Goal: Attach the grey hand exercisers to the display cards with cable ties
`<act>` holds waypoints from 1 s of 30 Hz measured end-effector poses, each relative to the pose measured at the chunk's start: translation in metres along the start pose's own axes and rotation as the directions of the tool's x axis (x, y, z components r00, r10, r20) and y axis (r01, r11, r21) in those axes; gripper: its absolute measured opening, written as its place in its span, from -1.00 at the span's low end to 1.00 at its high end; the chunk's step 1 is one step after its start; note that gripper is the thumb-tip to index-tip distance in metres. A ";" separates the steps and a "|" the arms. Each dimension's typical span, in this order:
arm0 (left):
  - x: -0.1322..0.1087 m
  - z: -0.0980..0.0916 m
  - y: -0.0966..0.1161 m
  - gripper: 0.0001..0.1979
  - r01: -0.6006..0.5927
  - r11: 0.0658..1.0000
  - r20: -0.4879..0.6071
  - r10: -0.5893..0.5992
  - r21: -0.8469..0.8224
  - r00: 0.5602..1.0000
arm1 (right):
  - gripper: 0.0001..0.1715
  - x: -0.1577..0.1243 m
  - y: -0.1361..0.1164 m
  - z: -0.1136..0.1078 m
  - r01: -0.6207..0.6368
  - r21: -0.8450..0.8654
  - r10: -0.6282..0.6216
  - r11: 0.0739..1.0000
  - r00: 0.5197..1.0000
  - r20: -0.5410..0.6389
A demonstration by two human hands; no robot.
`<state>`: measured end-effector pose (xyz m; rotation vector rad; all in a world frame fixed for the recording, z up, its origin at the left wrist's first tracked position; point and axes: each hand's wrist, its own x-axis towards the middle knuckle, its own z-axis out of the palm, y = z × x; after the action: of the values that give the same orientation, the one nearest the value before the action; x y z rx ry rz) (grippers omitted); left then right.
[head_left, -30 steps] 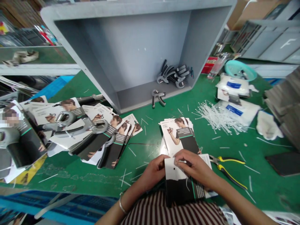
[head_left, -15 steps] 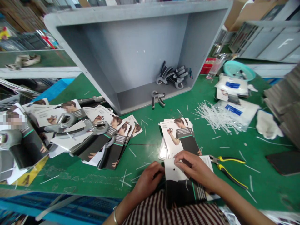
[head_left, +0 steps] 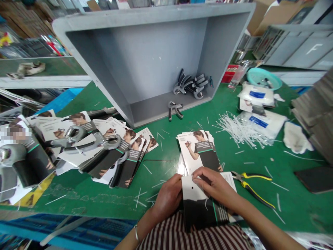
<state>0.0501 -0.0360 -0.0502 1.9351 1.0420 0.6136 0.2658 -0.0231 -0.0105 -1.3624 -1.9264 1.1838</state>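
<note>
A printed packaging card (head_left: 194,199), white above and black below with a green line, is tilted in front of me at the table's edge. My right hand (head_left: 214,185) lies over its upper right, thumb and fingertips pinched at the top edge beside a small punched hole. A thin white curved strip, perhaps a zip tie (head_left: 207,204), shows on the card's face. My left hand (head_left: 168,196) is closed at the card's left edge; its fingertips go behind, so what they hold is hidden. Just beyond lies a stack of similar cards (head_left: 191,152).
Pliers (head_left: 249,189) with yellow-black handles lie right of the card. Loose zip ties (head_left: 240,133) are heaped near bagged packs (head_left: 257,94). Hand grip strengtheners (head_left: 99,140) rest on cards at left. A grey crate (head_left: 156,59) on its side holds more; one hand grip (head_left: 175,110) sits at its lip.
My left hand has moved up and slightly right, closer against the card's upper left edge. My right hand and the card stay nearly in place.
</note>
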 end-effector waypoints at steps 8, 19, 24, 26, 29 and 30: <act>-0.013 -0.009 -0.005 -0.66 -0.040 0.990 0.085 0.052 -0.139 0.995 | -0.93 -0.007 -0.001 -0.006 -0.006 0.084 0.005 0.996 1.000 0.007; -0.021 -0.015 -0.006 -0.65 -0.142 0.988 0.291 0.119 0.058 0.949 | -0.89 -0.016 -0.003 -0.004 -0.020 0.102 0.021 0.995 1.000 -0.015; -0.033 -0.014 -0.015 -0.71 -0.194 0.957 0.235 0.142 0.215 0.962 | -0.89 -0.021 -0.003 -0.001 -0.045 0.105 0.051 0.993 0.997 -0.062; -0.033 -0.010 -0.018 -0.74 -0.233 0.917 0.256 0.152 0.323 0.955 | -0.89 -0.021 -0.005 0.001 -0.043 0.099 0.051 0.994 0.996 -0.078; -0.030 -0.002 -0.020 -0.78 -0.265 0.884 0.295 0.155 0.385 0.943 | -0.88 -0.022 -0.008 0.003 -0.036 0.094 0.045 0.995 0.995 -0.092; -0.029 -0.001 -0.019 -0.78 -0.257 0.888 0.298 0.145 0.383 0.944 | -0.87 -0.023 -0.009 0.003 -0.035 0.097 0.044 0.995 0.995 -0.093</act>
<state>0.0255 -0.0543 -0.0669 2.4470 0.8541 0.2396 0.2680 -0.0460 -0.0025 -1.3867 -1.7628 1.1911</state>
